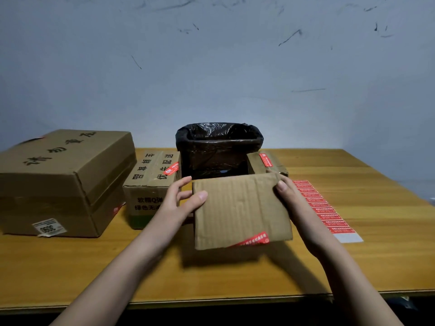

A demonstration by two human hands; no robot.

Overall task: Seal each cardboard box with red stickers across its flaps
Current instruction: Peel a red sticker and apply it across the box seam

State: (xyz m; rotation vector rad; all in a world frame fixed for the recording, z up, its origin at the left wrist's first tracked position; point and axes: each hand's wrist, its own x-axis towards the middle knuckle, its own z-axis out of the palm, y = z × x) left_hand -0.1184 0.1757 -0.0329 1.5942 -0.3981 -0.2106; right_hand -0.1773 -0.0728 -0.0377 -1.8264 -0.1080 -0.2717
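At 9 o'clock on the wooden bench (353,267) lies a large closed carton (63,182) with big black brush-style Chinese characters across its top and a white label reading "3690", seen upside down, at its near corner. Just right of it and touching it stands a smaller printed box (150,184) with black Chinese characters on top, green ones on its front face, and a red sticker (173,168) at its right edge; the sticker's print is too small to read. At the centre sits the open cardboard box (235,252), with a black plastic bag (219,147) standing up out of it at 12 o'clock. The left hand (181,203) pinches the left edge of the near flap (242,210), thumb on top, fingers curled beneath. The right hand (289,196) grips the flap's right edge the same way. A torn red sticker remnant (253,240) with white writing clings to the flap's near edge. At 3 o'clock a strip of red stickers (322,208) lies flat on the bench, well apart from both hands
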